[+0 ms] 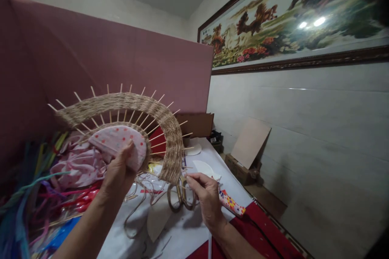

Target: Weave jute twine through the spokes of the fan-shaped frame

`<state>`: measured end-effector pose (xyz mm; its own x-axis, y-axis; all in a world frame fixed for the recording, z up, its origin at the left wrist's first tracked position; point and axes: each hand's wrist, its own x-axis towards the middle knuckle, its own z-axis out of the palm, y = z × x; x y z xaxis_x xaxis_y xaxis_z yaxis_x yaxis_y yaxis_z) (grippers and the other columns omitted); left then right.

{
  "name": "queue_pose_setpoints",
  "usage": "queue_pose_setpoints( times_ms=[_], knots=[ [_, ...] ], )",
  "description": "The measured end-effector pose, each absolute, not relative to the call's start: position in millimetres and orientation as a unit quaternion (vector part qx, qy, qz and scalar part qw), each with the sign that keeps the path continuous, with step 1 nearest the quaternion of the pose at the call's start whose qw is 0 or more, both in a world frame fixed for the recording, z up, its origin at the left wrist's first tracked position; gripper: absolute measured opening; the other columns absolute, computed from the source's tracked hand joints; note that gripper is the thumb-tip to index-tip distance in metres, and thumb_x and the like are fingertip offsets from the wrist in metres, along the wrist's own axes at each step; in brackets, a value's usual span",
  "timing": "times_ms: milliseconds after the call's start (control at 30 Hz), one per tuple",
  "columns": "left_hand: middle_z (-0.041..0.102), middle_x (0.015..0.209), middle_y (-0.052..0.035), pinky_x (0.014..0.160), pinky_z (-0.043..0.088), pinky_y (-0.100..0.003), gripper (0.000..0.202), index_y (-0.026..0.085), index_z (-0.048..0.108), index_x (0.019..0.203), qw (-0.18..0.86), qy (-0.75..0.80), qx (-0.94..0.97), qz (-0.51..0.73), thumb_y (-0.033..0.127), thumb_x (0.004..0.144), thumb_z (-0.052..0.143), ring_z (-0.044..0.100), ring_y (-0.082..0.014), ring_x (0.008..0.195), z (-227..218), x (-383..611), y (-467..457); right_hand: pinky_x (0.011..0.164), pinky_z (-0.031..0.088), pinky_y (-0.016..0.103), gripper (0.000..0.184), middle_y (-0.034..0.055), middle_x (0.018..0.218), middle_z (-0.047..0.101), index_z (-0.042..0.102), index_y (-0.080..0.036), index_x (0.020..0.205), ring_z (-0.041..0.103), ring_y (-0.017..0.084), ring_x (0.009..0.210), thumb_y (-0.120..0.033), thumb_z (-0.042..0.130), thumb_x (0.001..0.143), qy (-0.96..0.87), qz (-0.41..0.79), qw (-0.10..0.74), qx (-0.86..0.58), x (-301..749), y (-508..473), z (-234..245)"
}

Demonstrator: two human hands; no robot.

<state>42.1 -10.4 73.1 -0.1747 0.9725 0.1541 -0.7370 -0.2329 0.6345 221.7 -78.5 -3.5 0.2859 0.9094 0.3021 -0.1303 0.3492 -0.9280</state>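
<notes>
My left hand [119, 172] grips a half-round fan by its pink dotted cloth centre [117, 139], thumb on the front. Thin wooden sticks radiate from that centre through a wide band of woven twine [174, 141], their tips poking out past the outer edge. My right hand [209, 200] is closed in a pinch beside the band's lower right end. What its fingertips hold, if anything, is too small to make out. Just left of those fingers, scissors with brass-coloured handles [173, 204] are in view, their blades mostly hidden behind the fan. Loose twine [129, 222] trails below the fan.
Crumpled pink cloth [80, 166] and coloured strips [21, 210] are heaped at the left. White paper [118, 238] covers part of a red table surface [258, 230]. A flower-patterned item [232, 202] lies right of my right hand. A cardboard box [238, 170] stands by the wall.
</notes>
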Motion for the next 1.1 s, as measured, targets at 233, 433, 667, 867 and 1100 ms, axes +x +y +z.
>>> queue_pose_setpoints(
  times_ms=[233, 433, 667, 867, 1100],
  knots=[
    [0.068, 0.077, -0.0003, 0.066, 0.053, -0.019, 0.013, 0.015, 0.062, 0.081, 0.575, 0.224, 0.272, 0.739, 0.007, 0.073, 0.054, 0.062, -0.0103, 0.069, 70, 41, -8, 0.057, 0.039, 0.025, 0.014, 0.002, 0.065, 0.062, 0.067, -0.018, 0.076, 0.052, 0.014, 0.061, -0.028, 0.058, 0.072, -0.524, 0.291, 0.672, -0.435, 220, -83, -1],
    [0.067, 0.08, -0.0027, 0.067, 0.053, -0.02, 0.01, 0.014, 0.061, 0.078, 0.588, 0.231, 0.254, 0.733, 0.009, 0.072, 0.056, 0.062, -0.013, 0.074, 73, 47, -12, 0.053, 0.039, 0.025, 0.014, 0.002, 0.064, 0.061, 0.066, -0.019, 0.08, 0.05, 0.013, 0.056, -0.025, 0.055, 0.075, -0.57, 0.213, 0.647, -0.459, 220, -87, -5],
    [0.067, 0.084, -0.0023, 0.07, 0.053, -0.02, 0.015, 0.014, 0.061, 0.085, 0.583, 0.213, 0.258, 0.74, 0.008, 0.072, 0.055, 0.062, -0.0116, 0.074, 75, 48, -15, 0.054, 0.038, 0.026, 0.015, 0.0027, 0.066, 0.06, 0.065, -0.021, 0.086, 0.051, 0.013, 0.057, -0.02, 0.053, 0.077, -0.617, 0.135, 0.624, -0.461, 219, -93, -4],
    [0.067, 0.084, -0.0014, 0.071, 0.051, -0.018, 0.015, 0.015, 0.062, 0.086, 0.565, 0.203, 0.277, 0.75, 0.009, 0.073, 0.057, 0.062, -0.0112, 0.075, 76, 50, -18, 0.055, 0.037, 0.026, 0.015, 0.002, 0.063, 0.059, 0.063, -0.021, 0.085, 0.05, 0.013, 0.055, -0.015, 0.053, 0.076, -0.65, 0.06, 0.61, -0.45, 219, -98, -7],
    [0.066, 0.085, -0.0035, 0.069, 0.052, -0.019, 0.015, 0.013, 0.061, 0.087, 0.57, 0.191, 0.272, 0.752, 0.011, 0.074, 0.055, 0.062, -0.0114, 0.076, 79, 51, -19, 0.053, 0.034, 0.024, 0.01, 0.0002, 0.06, 0.054, 0.057, -0.017, 0.078, 0.048, 0.011, 0.054, -0.01, 0.052, 0.074, -0.686, 0.002, 0.602, -0.409, 215, -98, -17]
  ],
)
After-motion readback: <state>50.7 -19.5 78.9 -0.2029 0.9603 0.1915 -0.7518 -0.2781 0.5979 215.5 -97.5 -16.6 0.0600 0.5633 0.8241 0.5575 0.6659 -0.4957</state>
